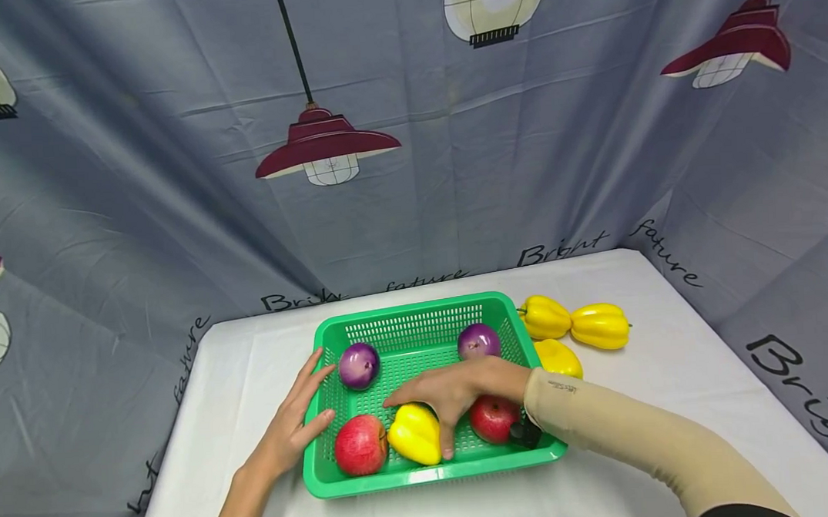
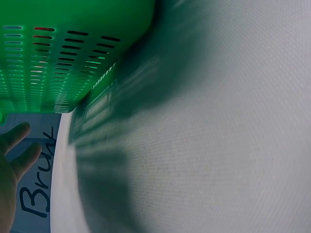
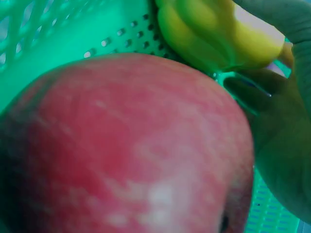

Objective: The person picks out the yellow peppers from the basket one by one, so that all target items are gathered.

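A green plastic basket (image 1: 433,477) holds a yellow bell pepper (image 1: 414,434), two red apples and two purple round vegetables that look like onions. My right hand (image 1: 454,388) reaches in from the right and grips the pepper, thumb on its near right side and fingers over the far side. One apple (image 1: 362,444) lies just left of the pepper; the other apple (image 3: 131,145) sits under my right wrist, large in the right wrist view. Fingers spread, my left hand (image 1: 293,429) rests at the basket's left rim and holds nothing.
Outside the basket on the right lie three more yellow bell peppers (image 1: 600,327), one partly behind the rim. Inside, a purple onion (image 1: 359,366) sits at left and another purple onion (image 1: 478,340) at right. The white table (image 1: 249,374) ends against a grey printed curtain (image 1: 453,195).
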